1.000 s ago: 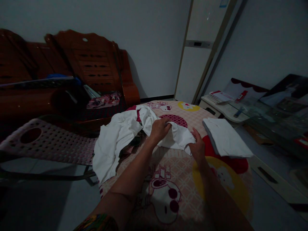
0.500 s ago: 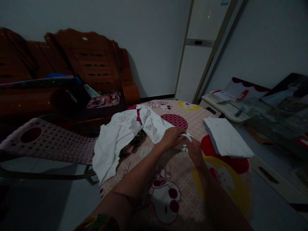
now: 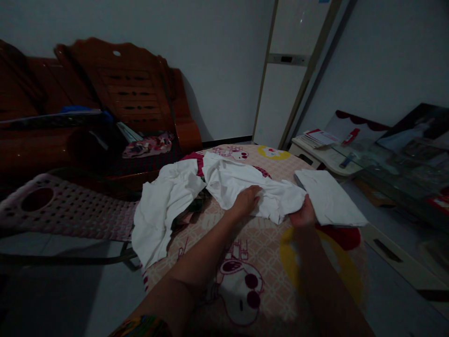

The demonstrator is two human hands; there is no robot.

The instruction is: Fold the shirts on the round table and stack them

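Table, round, under a printed tablecloth. White garment lies across its mid/far part, long axis L to R. Btwn forearms, tablecloth print shows from garment's near edge down to bottom of view; more print beyond the garment, up to far rim.

L side: white cloth heap droops at table's L rim, near woven lounge chair. Dark patterned cloth pokes out under heap's R side; magenta cloth shows at the top, btwn heap & garment. Whether heap + garment are one piece: can't tell.

R side: folded white stack lies by R rim, its near R corner about at the edge. Gap btwn garment's R end & stack v. tight; contact unclear. Past R rim: low cabinet w/ papers on it. Beyond far rim: wooden sofa & floor-standing AC.

Pose: both forearms reach fwd from bottom of view, converging. L hand palm down at garment's near edge, mid-length, fingers bent onto fabric; pinch or press, can't tell. R hand at garment's R end, thumb on top, pinching the fabric.
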